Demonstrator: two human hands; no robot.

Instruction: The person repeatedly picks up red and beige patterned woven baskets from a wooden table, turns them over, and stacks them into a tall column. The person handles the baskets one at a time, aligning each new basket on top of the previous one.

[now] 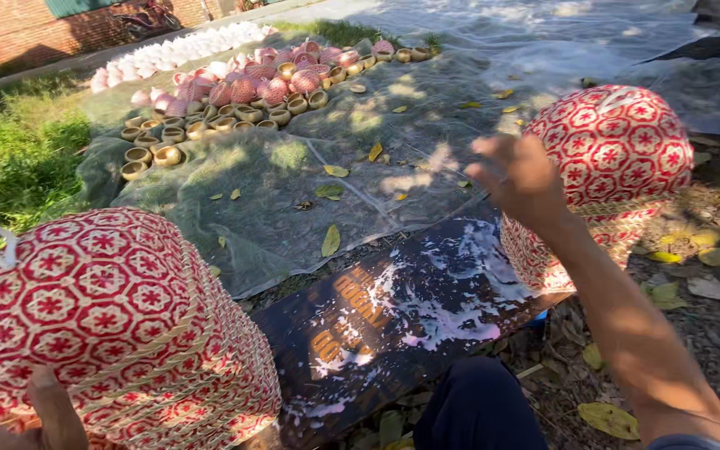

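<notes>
Head view: outdoors over netting (293,192), left hand (43,412) grips a red woven basket (110,317), right hand (518,175) hovers half-curled, blurred.

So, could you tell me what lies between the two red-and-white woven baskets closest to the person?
In the head view, a dark board splashed with white liquid lies between the left basket and the right basket.

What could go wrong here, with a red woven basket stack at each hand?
1. The right hand reaches for the right basket stack, whose top lid sits tilted; a nudge might slide it off onto the leaf-strewn ground.
2. The dark board between the stacks is smeared with white liquid; a basket dragged across could get soiled.
3. The left hand grips only the left stack's bottom edge, so it may tip.
</notes>
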